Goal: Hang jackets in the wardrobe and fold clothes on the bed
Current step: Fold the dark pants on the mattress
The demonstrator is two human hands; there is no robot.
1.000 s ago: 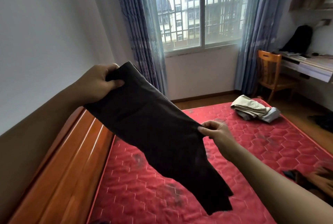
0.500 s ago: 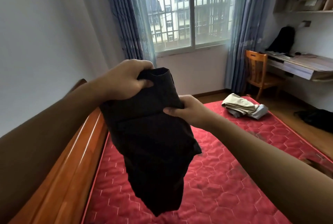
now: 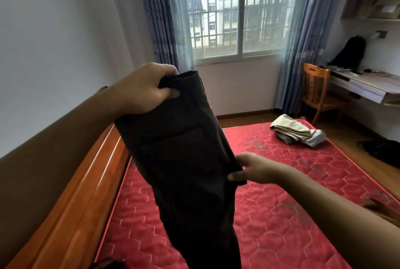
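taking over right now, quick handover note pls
Left hand: grip on the top edge of the black cloth garment, held up over the red quilted mattress.
Right hand: pinches the garment's right edge, lower down.
Done: a folded beige and grey pile of clothes lies at the mattress's far corner.
Left: fold this garment and lay it on the mattress.

A black garment point(image 3: 186, 160), doubled over, hangs above the red bed point(image 3: 281, 214).
Hemmed top high at left, loose end dangling near; beige folded clothes point(image 3: 296, 132) lie far right.
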